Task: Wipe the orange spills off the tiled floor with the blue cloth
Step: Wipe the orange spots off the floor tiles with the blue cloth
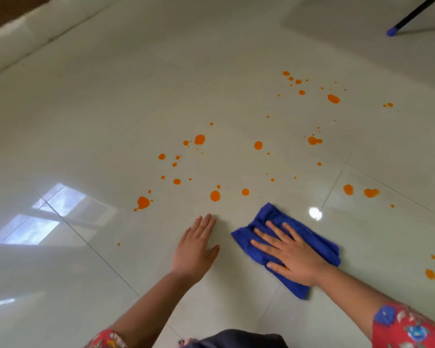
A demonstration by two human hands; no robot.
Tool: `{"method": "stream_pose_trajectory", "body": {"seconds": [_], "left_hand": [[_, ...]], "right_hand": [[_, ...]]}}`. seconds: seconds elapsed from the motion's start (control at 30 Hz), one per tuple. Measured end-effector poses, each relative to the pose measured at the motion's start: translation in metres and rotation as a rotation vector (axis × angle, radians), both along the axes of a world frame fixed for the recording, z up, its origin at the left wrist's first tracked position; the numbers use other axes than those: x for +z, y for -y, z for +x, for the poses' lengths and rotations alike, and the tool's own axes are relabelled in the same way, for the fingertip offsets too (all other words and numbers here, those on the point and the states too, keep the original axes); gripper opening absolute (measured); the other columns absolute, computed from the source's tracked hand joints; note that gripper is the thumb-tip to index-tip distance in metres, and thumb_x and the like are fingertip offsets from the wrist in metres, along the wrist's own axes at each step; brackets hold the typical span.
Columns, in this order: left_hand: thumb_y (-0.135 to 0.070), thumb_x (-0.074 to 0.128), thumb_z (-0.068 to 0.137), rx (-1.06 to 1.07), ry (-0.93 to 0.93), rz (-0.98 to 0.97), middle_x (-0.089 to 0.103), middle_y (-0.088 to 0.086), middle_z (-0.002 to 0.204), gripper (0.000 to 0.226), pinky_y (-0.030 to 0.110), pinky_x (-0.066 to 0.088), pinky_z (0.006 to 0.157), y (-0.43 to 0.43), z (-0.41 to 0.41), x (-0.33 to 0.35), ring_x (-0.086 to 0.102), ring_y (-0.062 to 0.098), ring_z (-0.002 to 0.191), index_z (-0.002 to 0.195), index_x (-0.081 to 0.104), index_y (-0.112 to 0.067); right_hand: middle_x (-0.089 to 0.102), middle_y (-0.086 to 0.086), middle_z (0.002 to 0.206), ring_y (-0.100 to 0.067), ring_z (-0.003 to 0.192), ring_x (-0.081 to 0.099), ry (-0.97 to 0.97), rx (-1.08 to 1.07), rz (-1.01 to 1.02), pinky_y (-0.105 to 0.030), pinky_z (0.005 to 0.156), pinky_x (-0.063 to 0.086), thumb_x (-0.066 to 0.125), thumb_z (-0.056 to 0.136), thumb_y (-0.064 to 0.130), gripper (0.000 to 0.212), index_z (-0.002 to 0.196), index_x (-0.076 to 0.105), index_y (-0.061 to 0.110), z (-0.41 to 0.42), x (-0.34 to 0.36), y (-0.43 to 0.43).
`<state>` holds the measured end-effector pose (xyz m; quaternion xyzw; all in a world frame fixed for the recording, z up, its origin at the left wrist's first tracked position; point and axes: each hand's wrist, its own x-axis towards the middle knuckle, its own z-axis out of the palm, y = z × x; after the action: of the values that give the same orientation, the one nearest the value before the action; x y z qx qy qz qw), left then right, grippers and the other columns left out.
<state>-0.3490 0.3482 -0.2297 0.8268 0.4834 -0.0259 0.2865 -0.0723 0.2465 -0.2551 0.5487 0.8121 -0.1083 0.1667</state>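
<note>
Red floral sleeve at frame bottom. R hand, fingers spread flat, presses blue cloth onto tiled floor. L hand lies flat just left of cloth, holding nothing. Orange spills dot tiles beyond fingertips & right of cloth.

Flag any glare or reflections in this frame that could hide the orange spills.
Head view: a window reflection washes out the glossy tiled floor at left; a small hotspot glints beside the blue cloth; neither covers the orange spills, which read sharp under even light.
</note>
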Motion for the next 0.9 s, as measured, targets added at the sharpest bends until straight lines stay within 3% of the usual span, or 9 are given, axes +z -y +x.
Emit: {"method": "stream_pose_trajectory", "body": {"seconds": [0.13,0.3,0.33,0.43,0.47,0.6,0.7,0.8,0.9], "left_hand": [[-0.039,0.041,0.098,0.068,0.053,0.032,-0.007,-0.019,0.157,0.067,0.024,0.0,0.119,-0.002,-0.03,-0.012,-0.013,0.003,0.144,0.152,0.001,-0.032],[-0.035,0.044,0.095,0.191,0.12,0.086,-0.001,-0.019,0.157,0.066,0.024,0.004,0.118,-0.007,-0.061,-0.019,-0.007,0.003,0.146,0.152,0.01,-0.033],[-0.036,0.042,0.094,0.236,0.111,0.106,0.001,-0.018,0.158,0.065,0.024,0.003,0.118,-0.009,-0.073,-0.02,-0.006,0.004,0.146,0.152,0.012,-0.032],[-0.036,0.035,0.093,0.381,0.092,0.165,0.008,-0.011,0.159,0.062,0.028,0.005,0.119,-0.02,-0.113,-0.02,0.0,0.007,0.148,0.152,0.02,-0.026],[-0.033,0.036,0.093,0.439,0.083,0.193,0.013,-0.008,0.159,0.061,0.031,0.008,0.119,-0.024,-0.132,-0.022,0.004,0.01,0.148,0.152,0.023,-0.023],[-0.015,0.051,0.094,0.75,0.132,0.226,0.026,0.0,0.157,0.057,0.033,0.016,0.118,-0.037,-0.19,-0.028,0.018,0.017,0.146,0.148,0.033,-0.016],[-0.011,0.047,0.097,0.971,0.257,0.212,0.032,0.0,0.155,0.05,0.032,0.019,0.117,-0.039,-0.211,-0.03,0.024,0.015,0.144,0.146,0.037,-0.015],[-0.002,0.042,0.094,0.92,0.216,0.221,0.028,0.002,0.156,0.054,0.028,0.014,0.117,-0.038,-0.219,-0.038,0.02,0.016,0.146,0.147,0.036,-0.012],[-0.013,0.034,0.09,0.816,0.101,0.231,0.02,-0.001,0.159,0.059,0.025,0.006,0.118,-0.029,-0.217,-0.043,0.013,0.013,0.147,0.149,0.031,-0.015]], "right_hand": [[0.017,0.01,0.162,-0.033,0.149,0.012,-0.054,-0.303,0.076,-0.062,0.113,0.01,0.032,0.094,0.056,0.065,0.154,0.013,0.037,-0.047,-0.003,-0.026],[0.02,0.007,0.161,-0.019,0.148,0.018,-0.194,0.231,0.036,-0.042,0.115,0.016,0.039,0.095,0.047,0.063,0.153,0.021,0.032,-0.071,-0.014,-0.026],[0.021,0.007,0.16,-0.018,0.147,0.019,-0.192,0.233,0.04,-0.039,0.115,0.017,0.038,0.095,0.045,0.062,0.153,0.021,0.031,-0.068,-0.015,-0.034],[0.022,0.003,0.16,-0.02,0.146,0.024,-0.179,-0.174,0.104,-0.039,0.117,0.016,0.024,0.101,0.044,0.055,0.153,0.021,0.026,-0.087,-0.015,-0.053],[0.023,0.001,0.16,-0.021,0.146,0.024,-0.187,-0.214,0.128,-0.039,0.118,0.015,0.023,0.101,0.043,0.056,0.153,0.022,0.023,-0.109,-0.016,-0.055],[0.025,-0.001,0.159,-0.024,0.146,0.025,-0.273,0.126,0.144,-0.041,0.116,0.015,0.036,0.095,0.043,0.061,0.151,0.029,0.022,-0.186,-0.021,-0.046],[0.026,0.001,0.16,-0.023,0.146,0.026,-0.339,0.259,0.132,-0.041,0.115,0.018,0.033,0.098,0.043,0.057,0.151,0.031,0.024,-0.239,-0.022,-0.077],[0.037,0.001,0.155,-0.023,0.142,0.036,-0.33,0.335,0.13,-0.04,0.114,0.021,0.031,0.095,0.041,0.055,0.146,0.041,0.024,-0.283,-0.024,-0.132],[0.036,0.0,0.155,-0.024,0.143,0.034,-0.298,0.133,0.156,-0.041,0.114,0.024,0.029,0.095,0.04,0.056,0.147,0.041,0.023,-0.279,-0.024,-0.173]]}}
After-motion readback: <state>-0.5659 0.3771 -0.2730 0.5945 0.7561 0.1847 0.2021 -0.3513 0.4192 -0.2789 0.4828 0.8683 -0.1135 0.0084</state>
